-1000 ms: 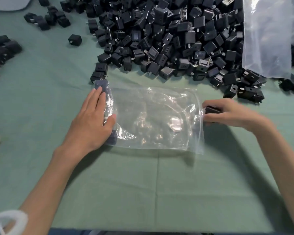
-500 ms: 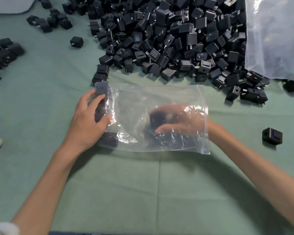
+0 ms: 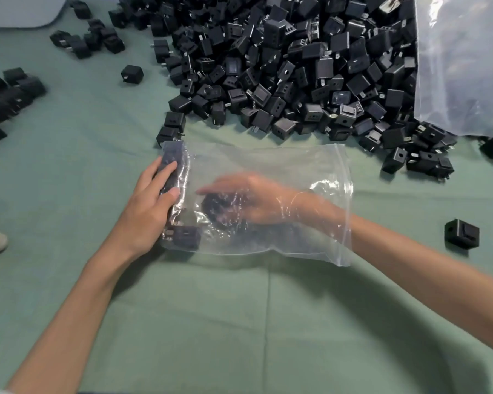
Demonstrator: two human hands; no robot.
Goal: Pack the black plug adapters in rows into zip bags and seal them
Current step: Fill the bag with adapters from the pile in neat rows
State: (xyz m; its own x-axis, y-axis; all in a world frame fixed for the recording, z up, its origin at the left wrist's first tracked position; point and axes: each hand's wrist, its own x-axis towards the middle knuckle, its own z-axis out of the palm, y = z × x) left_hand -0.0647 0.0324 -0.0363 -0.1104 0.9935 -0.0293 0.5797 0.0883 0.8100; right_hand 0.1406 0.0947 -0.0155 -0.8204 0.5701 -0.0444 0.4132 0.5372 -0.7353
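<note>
Green cloth [image 3: 239, 322], matte, with one crease down the middle, covers the work surface. One clear zip bag [image 3: 268, 166] lies flat on it: thin, glossy, wrinkled film, with its zip strip at the right end and the mouth open. The right hand [image 3: 251, 200] is inside the bag with the forearm through the mouth. It is blurred, its fingers curled over one held adapter [image 3: 217, 207] near the bag's middle. The left hand [image 3: 148, 211] is outside the bag, fingers laid fairly straight, pressing through the film on the packed row [image 3: 171, 166] at the closed left end. The row stands along that edge, but hand and glare hide the count. One corner adapter [image 3: 186, 237] sits in the bag's near-left corner, just beside the left palm. All the adapters are small boxy blocks of matte black plastic; some show round holes or metal prongs. Behind the bag is a big loose heap [image 3: 282, 66], far too many to count, its front edge just beside the bag. One lone adapter [image 3: 461, 234] lies on the cloth right of the bag, apart from it. One stray adapter [image 3: 132, 74] lies left of the heap. A small cluster [image 3: 88, 38] sits far left at the top, and another group [image 3: 6, 95] sits at the left edge. One large clear plastic bag [image 3: 458, 66] drapes over the heap's right side. Any markings on the adapters are too small to read.
</note>
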